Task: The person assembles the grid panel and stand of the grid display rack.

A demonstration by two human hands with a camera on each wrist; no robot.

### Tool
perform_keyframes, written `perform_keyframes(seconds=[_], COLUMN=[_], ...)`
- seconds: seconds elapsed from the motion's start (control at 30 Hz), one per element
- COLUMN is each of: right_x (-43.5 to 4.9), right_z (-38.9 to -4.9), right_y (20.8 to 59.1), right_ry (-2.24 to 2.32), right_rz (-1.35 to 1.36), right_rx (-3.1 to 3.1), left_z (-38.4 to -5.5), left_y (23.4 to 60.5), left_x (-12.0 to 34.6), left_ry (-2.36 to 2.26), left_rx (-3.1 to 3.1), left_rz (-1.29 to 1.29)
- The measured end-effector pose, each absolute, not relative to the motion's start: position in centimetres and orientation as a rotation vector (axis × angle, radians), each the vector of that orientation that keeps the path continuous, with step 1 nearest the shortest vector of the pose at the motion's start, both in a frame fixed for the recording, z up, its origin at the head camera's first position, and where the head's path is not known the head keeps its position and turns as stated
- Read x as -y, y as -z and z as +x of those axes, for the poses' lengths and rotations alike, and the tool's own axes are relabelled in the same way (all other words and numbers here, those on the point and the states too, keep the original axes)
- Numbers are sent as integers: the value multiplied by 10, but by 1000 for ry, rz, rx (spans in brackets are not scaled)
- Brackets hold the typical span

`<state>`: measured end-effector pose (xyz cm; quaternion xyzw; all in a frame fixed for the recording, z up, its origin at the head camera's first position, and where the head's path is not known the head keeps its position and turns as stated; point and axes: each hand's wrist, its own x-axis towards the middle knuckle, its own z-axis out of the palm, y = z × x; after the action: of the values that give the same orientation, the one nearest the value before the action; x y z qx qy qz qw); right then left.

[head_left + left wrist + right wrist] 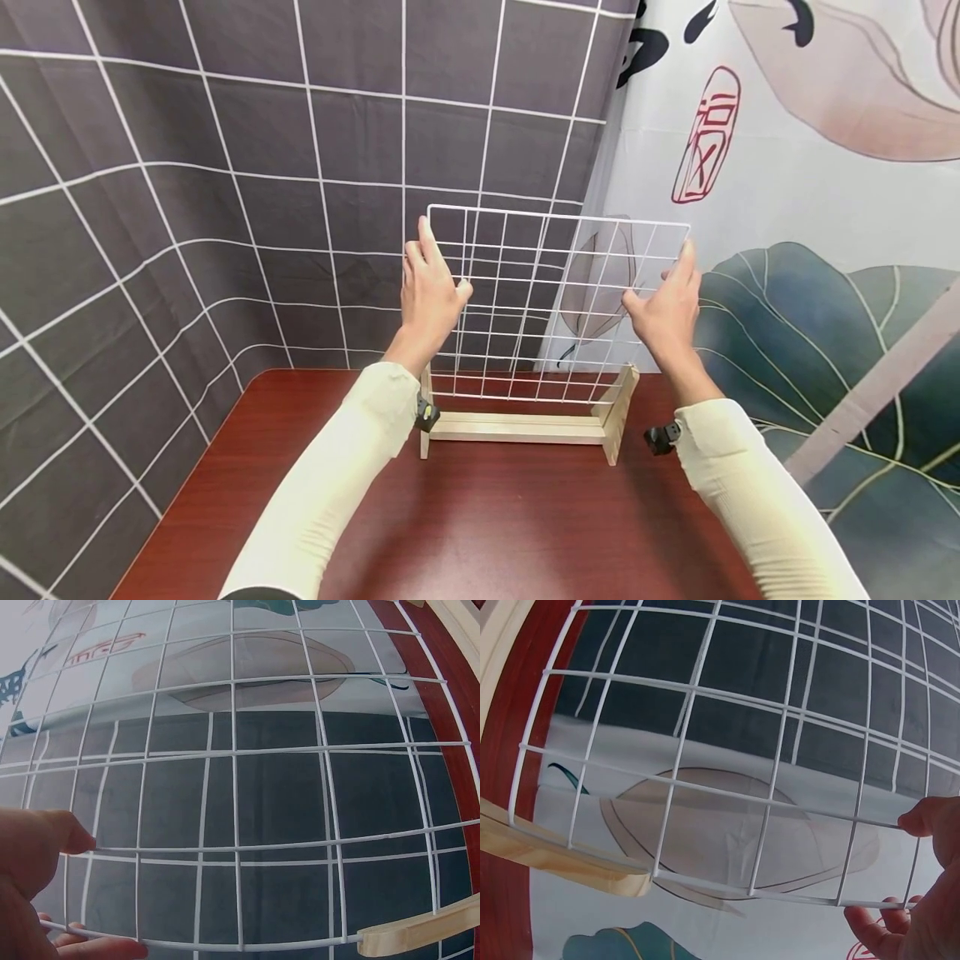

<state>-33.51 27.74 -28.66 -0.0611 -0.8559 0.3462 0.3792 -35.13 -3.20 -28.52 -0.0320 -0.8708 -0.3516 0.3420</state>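
Note:
A white wire grid panel (529, 283) stands upright, slightly tilted, with its lower part between the side pieces of a pale wooden stand (517, 429). My left hand (431, 296) grips the panel's left edge, the thumb on the near side and fingers round the outer wire. At the right edge, my right hand (667, 308) holds it the same way. In the left wrist view, the outer wire meets the tip of a wooden side piece (420, 927). The right wrist view has the other side piece (592, 870) against the opposite edge wire.
The stand rests on a reddish-brown table (480, 517) near its back edge. Behind hangs a dark grey cloth (352, 133) with white grid lines, and to the right a white cloth (645, 167) printed with leaves and a red mark. Small black cameras sit at both wrists.

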Motion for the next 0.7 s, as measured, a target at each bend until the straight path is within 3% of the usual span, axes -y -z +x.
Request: perform_keyframes(seconds=[0.7], right_x=[-278], right_z=[-336], right_y=[308], right_ry=[-870], right_rz=[-167], right_rx=[2174], left_z=[-349], left_y=[307], left_x=[32], left_ry=[916], left_rx=[2252], left_rz=[-81])
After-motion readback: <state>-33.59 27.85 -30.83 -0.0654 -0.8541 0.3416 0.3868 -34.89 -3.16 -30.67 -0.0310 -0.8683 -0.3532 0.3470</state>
